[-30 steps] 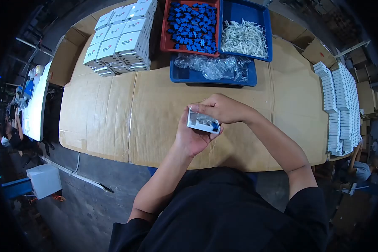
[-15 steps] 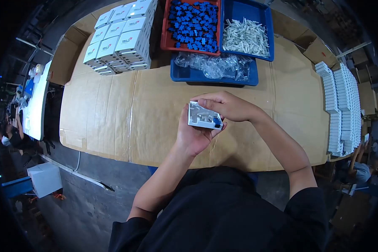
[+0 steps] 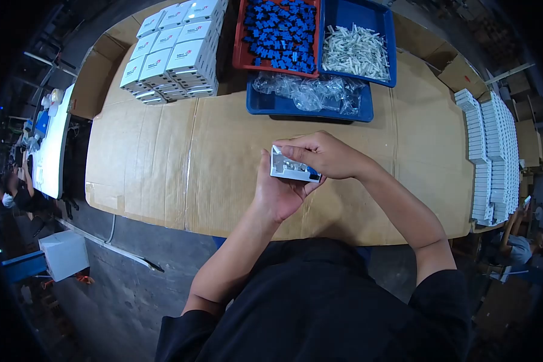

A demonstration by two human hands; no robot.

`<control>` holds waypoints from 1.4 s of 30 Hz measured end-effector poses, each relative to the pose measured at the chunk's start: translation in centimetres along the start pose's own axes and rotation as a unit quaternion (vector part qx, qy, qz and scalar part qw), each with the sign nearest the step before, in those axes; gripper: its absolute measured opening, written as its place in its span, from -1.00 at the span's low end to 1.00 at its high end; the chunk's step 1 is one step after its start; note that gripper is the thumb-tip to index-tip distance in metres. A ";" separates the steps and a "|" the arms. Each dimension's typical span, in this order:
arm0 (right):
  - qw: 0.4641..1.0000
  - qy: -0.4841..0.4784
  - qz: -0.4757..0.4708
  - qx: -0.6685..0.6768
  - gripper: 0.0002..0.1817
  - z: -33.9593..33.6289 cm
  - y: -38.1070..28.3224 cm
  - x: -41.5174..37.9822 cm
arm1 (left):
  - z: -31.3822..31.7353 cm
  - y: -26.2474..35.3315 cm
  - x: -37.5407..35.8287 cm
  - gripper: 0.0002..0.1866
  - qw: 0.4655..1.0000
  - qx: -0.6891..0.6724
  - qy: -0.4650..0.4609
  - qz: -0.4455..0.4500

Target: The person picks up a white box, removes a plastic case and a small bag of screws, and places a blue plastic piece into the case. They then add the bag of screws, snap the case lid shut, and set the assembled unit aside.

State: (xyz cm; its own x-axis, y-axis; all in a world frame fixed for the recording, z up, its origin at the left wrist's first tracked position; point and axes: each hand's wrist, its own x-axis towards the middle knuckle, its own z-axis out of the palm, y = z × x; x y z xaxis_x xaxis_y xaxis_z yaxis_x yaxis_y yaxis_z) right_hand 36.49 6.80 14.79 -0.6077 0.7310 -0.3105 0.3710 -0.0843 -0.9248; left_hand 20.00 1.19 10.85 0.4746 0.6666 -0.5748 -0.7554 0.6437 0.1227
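Observation:
A small white plastic housing (image 3: 288,175), open-topped with moulded shapes inside and a blue piece at its right end, sits tilted in my left hand (image 3: 277,196). The left fingers and thumb wrap round it from below. Over its top and right side lies my right hand (image 3: 329,155), closed, with the thumb across the inside and the other fingers along the far edge. Part of the blue piece and the housing's right half are hidden under it. Anything small in the right fingertips cannot be made out.
Beyond my hands stand a blue tray (image 3: 262,107) of clear plastic bags, a red tray (image 3: 238,57) of blue pieces and a blue tray (image 3: 390,66) of white pieces. White boxes (image 3: 184,57) are stacked left, white housings (image 3: 492,157) right, on a cardboard-covered table (image 3: 139,163).
My right thumb and hand have shifted slightly left and down over the housing, covering more of its inside and the blue piece. The left hand keeps its hold.

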 end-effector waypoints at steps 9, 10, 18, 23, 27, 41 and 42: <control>1.000 0.008 -0.021 0.008 -0.44 0.4 1.4 0.9 | -1.3 0.5 0.6 -0.35 0.999 0.003 -0.044 -0.011; 1.000 0.008 -0.017 0.010 -0.44 0.4 1.3 0.9 | -1.2 0.4 0.6 -0.35 0.999 0.005 -0.044 -0.010; 0.999 0.000 0.010 -0.039 -0.47 0.5 0.2 0.8 | -1.0 0.0 0.7 -0.34 1.000 0.019 -0.023 0.000; 1.000 -0.014 0.011 -0.001 -0.47 -0.4 0.2 0.9 | -1.4 -0.1 0.7 -0.34 0.998 0.016 -0.063 0.013; 1.000 -0.022 -0.005 0.021 -0.43 -0.6 0.2 0.8 | -1.0 -0.2 0.4 -0.35 0.998 0.007 -0.053 0.014; 1.000 -0.018 0.001 0.020 -0.38 -0.6 0.4 0.5 | -1.0 0.1 0.7 -0.29 0.997 -0.008 -0.078 0.012; 1.000 -0.016 0.000 0.019 -0.39 -0.5 0.4 0.4 | -0.9 0.1 0.6 -0.29 0.997 -0.004 -0.070 0.015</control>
State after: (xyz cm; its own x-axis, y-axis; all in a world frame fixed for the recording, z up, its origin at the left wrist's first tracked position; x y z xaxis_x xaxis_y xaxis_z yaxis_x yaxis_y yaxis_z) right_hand 36.72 7.40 14.37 -0.6301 0.7089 -0.3171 0.3441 -0.1112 -0.9323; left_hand 19.85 1.31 9.79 0.5096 0.7318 -0.4525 -0.7734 0.6201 0.1319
